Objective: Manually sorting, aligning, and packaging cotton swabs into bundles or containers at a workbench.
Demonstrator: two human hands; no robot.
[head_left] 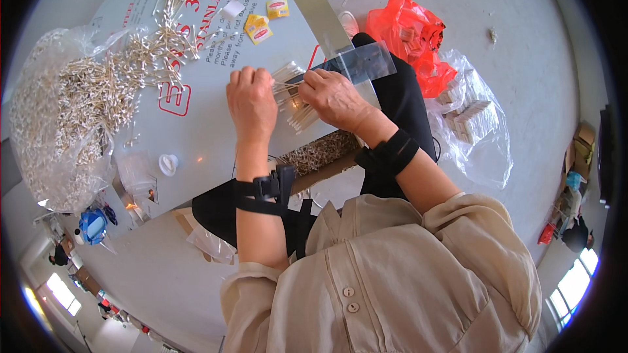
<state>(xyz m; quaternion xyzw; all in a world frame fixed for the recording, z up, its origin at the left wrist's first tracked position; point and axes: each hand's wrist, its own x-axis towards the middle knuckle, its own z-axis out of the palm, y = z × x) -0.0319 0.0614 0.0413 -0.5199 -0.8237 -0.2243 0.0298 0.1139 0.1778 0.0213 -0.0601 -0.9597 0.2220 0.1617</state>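
Near the table's edge my left hand (252, 106) is closed, its curled fingertips on the ends of some cotton swabs (286, 81). Facing it, my right hand (335, 100) pinches the other ends of these swabs. Below and between my hands lies a bundle of more swabs (303, 118), partly covered by my right hand. A flat clear plastic sleeve (373, 62) with a dark part sticks out beyond my right hand, over the table edge. How far it reaches under the swabs is hidden.
A large clear bag (39, 104) spills loose swabs (98, 95) across the left of the table (209, 127). Small yellow packets (258, 29) lie at the far side. An open box of swabs (320, 153) sits below the edge. Red (411, 33) and clear bags (487, 137) lie right.
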